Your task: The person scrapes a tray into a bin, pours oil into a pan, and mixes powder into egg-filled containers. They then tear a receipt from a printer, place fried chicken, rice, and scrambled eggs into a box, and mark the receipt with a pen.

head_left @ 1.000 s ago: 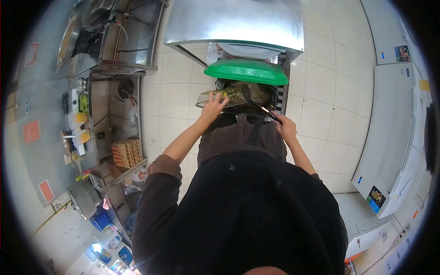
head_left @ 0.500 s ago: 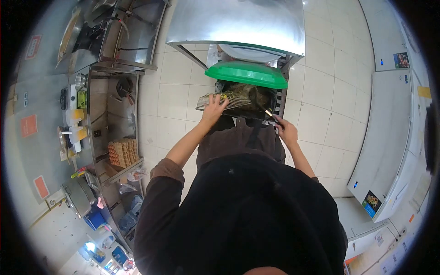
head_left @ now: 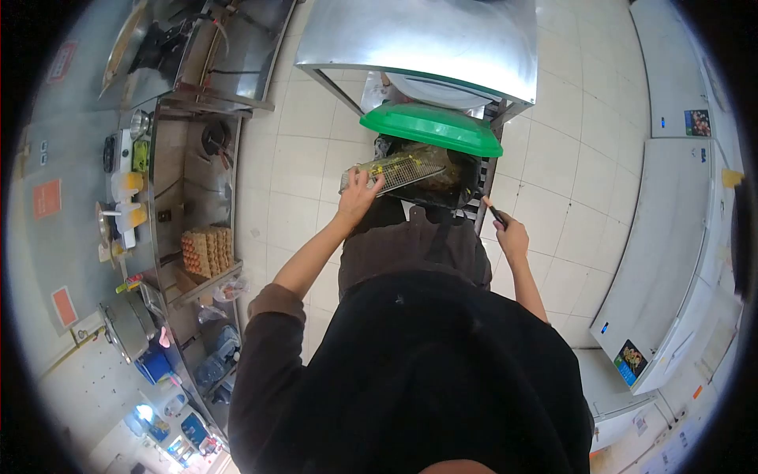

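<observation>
One wire basket (head_left: 407, 172) is gripped over one bin (head_left: 471, 180) by the left hand (head_left: 359, 196); one dark-handled tool (head_left: 497, 216), right of the bin, by the right hand (head_left: 514, 236). Beyond the bin, one green lid (head_left: 430, 129) is seen.

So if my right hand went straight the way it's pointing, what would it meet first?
Probably the right edge of the black bin; the tool in your right hand would touch first, though depth is unclear from above.

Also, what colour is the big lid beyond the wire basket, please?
The lid is bright green, seen best in the head view.
</observation>
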Available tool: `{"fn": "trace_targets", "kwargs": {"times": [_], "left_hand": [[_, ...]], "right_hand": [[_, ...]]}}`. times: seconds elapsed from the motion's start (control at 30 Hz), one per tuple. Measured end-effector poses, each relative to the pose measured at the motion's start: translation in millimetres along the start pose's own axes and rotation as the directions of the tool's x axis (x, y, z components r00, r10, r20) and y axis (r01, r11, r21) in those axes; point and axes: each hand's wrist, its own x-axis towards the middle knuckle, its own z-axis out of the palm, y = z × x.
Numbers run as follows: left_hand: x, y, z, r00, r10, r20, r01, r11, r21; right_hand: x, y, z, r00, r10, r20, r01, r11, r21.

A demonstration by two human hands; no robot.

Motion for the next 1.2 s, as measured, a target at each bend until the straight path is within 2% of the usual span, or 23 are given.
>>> {"fn": "trace_targets", "kwargs": {"times": [0.03,0.07,0.17,0.2,0.33,0.43,0.47,0.5,0.57,0.63,0.7,0.73,0.77,0.83,0.87,0.93,0.97,1.0,1.07,1.1,1.13,1.17,1.2], "left_hand": [[-8,-2,-5,1.0,-0.017,0.016,0.017,1.0,0.0],[-12,-2,-8,0.999,-0.031,0.026,0.031,1.0,0.0],[-16,-5,-11,0.999,-0.028,0.034,0.027,0.999,0.031],[-18,-4,-12,0.999,-0.005,0.032,0.003,0.998,0.062],[-29,-6,-7,0.997,0.081,-0.019,-0.08,0.994,0.073],[-36,-13,-10,0.994,0.099,0.039,-0.102,0.992,0.08],[-43,-15,-6,0.994,0.105,0.033,-0.108,0.991,0.081],[-45,-18,4,0.992,0.121,-0.04,-0.117,0.99,0.077],[-42,-21,9,0.981,0.137,-0.14,-0.129,0.989,0.068],[-46,-28,6,0.985,0.133,-0.112,-0.134,0.991,0.0],[-62,-32,4,0.976,0.158,-0.147,-0.161,0.987,-0.006],[-66,-34,1,0.975,0.179,-0.13,-0.177,0.984,0.029],[-65,-35,-3,0.971,0.201,-0.127,-0.193,0.979,0.069],[-66,-41,0,0.96,0.208,-0.189,-0.2,0.978,0.061],[-76,-44,2,0.954,0.21,-0.216,-0.204,0.978,0.05],[-95,-44,4,0.945,0.19,-0.268,-0.192,0.981,0.02],[-93,-51,1,0.919,0.191,-0.346,-0.196,0.98,0.02],[-101,-56,-1,0.912,0.193,-0.362,-0.198,0.98,0.024],[-124,-68,-5,0.963,0.082,-0.256,-0.059,0.994,0.096],[-150,-72,-1,0.967,0.055,-0.249,-0.037,0.996,0.078],[-176,-83,4,0.964,-0.088,-0.252,0.082,0.996,-0.032],[-192,-99,6,0.941,-0.222,-0.254,0.193,0.972,-0.132],[-211,-109,5,0.778,-0.621,-0.094,0.476,0.682,-0.555]], "right_hand": [[-12,-8,-7,0.996,0.02,-0.089,-0.008,0.992,0.124],[-21,-15,-12,0.977,-0.111,-0.18,0.135,0.982,0.129],[-53,-58,-41,0.939,-0.286,-0.189,0.298,0.954,0.038],[-53,-55,-22,0.872,-0.328,-0.363,0.411,0.894,0.181],[-39,-33,16,0.842,-0.507,-0.183,0.505,0.861,-0.061],[-58,-58,6,0.894,-0.339,-0.294,0.373,0.925,0.066],[-65,-67,11,0.863,-0.299,-0.407,0.408,0.888,0.211],[-67,-65,22,0.855,-0.295,-0.426,0.409,0.889,0.205],[-71,-55,44,0.922,-0.35,-0.163,0.337,0.936,-0.105],[-79,-79,32,0.941,-0.289,-0.177,0.277,0.957,-0.09],[-96,-94,44,0.774,-0.264,-0.576,0.492,0.823,0.284],[-97,-92,54,0.841,-0.329,-0.43,0.452,0.864,0.223],[-100,-89,59,0.913,-0.353,-0.206,0.356,0.934,-0.02],[-118,-105,57,0.87,-0.298,-0.394,0.379,0.914,0.144],[-116,-116,61,0.862,-0.322,-0.391,0.397,0.909,0.126],[-138,-127,82,0.719,-0.327,-0.613,0.551,0.806,0.216],[-139,-118,88,0.877,-0.383,-0.29,0.388,0.921,-0.043],[-144,-123,89,0.832,-0.388,-0.396,0.426,0.905,0.008],[-141,-135,82,0.764,-0.419,-0.49,0.494,0.869,0.026],[-149,-148,70,0.755,-0.202,-0.624,0.459,0.843,0.282],[-156,-162,60,0.728,0.052,-0.683,0.436,0.735,0.52],[-157,-175,51,0.749,0.16,-0.643,0.466,0.562,0.683],[-157,-187,44,0.767,0.183,-0.615,0.466,0.499,0.73]]}}
